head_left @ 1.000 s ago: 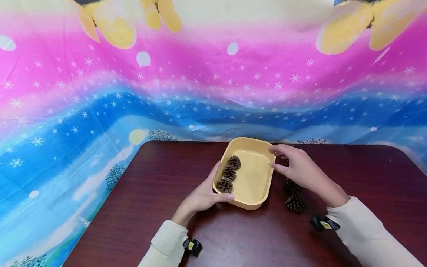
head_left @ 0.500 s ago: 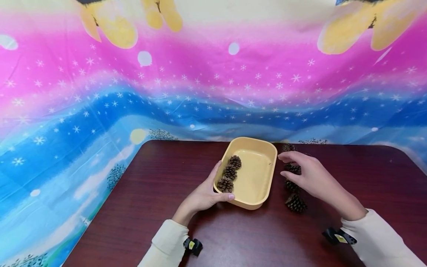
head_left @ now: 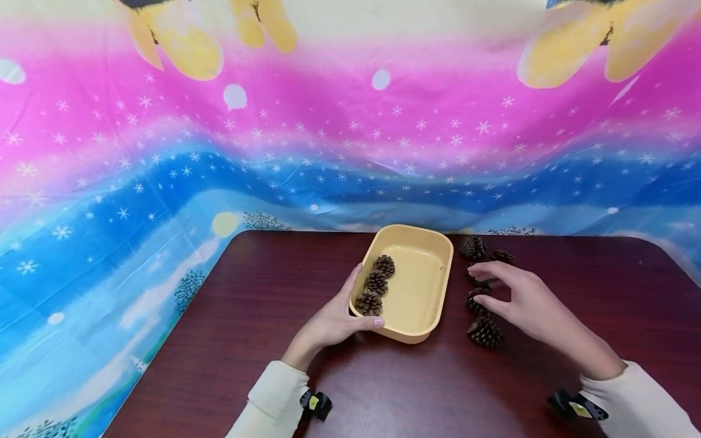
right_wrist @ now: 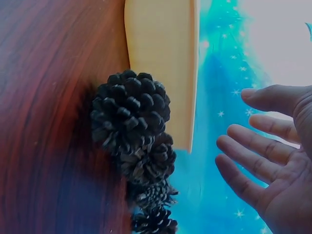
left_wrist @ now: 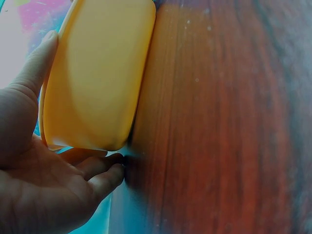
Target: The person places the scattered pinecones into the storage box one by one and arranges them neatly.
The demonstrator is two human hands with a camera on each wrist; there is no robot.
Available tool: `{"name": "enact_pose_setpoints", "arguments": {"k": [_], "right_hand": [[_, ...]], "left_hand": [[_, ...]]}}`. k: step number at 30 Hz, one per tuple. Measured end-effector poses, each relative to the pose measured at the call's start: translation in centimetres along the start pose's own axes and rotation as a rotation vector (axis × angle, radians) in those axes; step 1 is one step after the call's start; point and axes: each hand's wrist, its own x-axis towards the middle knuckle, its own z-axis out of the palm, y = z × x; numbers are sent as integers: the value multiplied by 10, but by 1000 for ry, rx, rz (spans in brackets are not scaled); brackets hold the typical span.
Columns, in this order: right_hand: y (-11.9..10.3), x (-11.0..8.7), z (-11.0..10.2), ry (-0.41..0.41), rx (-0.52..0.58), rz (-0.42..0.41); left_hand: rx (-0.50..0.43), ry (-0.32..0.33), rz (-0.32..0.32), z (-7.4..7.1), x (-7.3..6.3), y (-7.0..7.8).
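A yellow rectangular box (head_left: 418, 286) stands on the table with 3 pine cones (head_left: 376, 283) lined up along its left inner side. My left hand (head_left: 328, 322) holds the box at its near left corner, thumb over the rim and fingers against the side. To the right of the box, my right hand (head_left: 533, 301) hovers over several loose pine cones, its fingers apart and holding nothing. The nearest loose pine cone (head_left: 485, 331) lies below the hand; some others are partly hidden behind the fingers. In the right wrist view, a gap separates the hand (right_wrist: 273, 165) from the row.
A dark red-brown wooden table (head_left: 246, 286) bears everything. Behind it hangs a pink and blue cloth (head_left: 328, 134) with snowflakes, close to the table's back edge. At the back right of the box lies a loose pine cone (head_left: 472, 247).
My right hand has moved from the box's right rim rightward and toward me, over the loose pine cones, uncovering those at the back. My left hand and the box have stayed put.
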Motion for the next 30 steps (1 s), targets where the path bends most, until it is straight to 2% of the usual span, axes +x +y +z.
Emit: {"name": "enact_pose_setpoints", "arguments": {"k": [6, 15, 24, 30], "right_hand": [[1, -10, -2, -2, -21, 11], [8, -23, -3, -16, 6, 16], [12, -30, 0, -35, 38, 22], [14, -34, 1, -49, 16, 39]], "left_hand": [[1, 1, -1, 0, 0, 0], [0, -2, -3, 0, -1, 0], [11, 5, -13, 0, -1, 0], [5, 4, -9, 0, 0, -1]]}}
